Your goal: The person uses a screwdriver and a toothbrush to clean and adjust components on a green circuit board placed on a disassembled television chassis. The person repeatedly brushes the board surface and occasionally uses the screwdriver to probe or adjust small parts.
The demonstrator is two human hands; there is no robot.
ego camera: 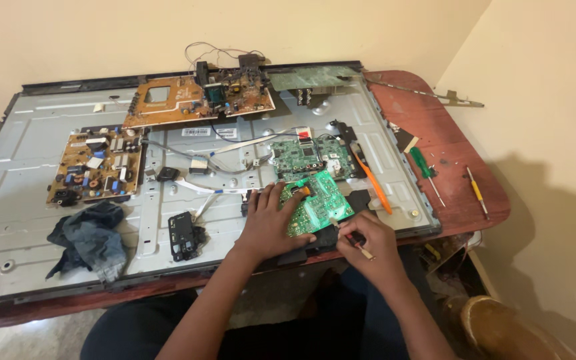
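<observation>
My left hand (269,223) lies flat on a small green circuit board (320,200) at the near edge of an opened flat-screen panel (48,220), pinning its left side. My right hand (363,239) pinches a thin tool with a pale handle (366,252), its tip at the board's lower right edge beside a black part (325,237). Just behind this board a larger green main board (308,157) is mounted on the metal back plate.
A brown power board (98,167) and another brown board (198,100) lie on the panel's left and rear. A dark cloth (91,237) is at the near left. An orange pry tool (373,183), green screwdriver (425,170) and yellow screwdriver (477,190) are to the right on the red table (461,207).
</observation>
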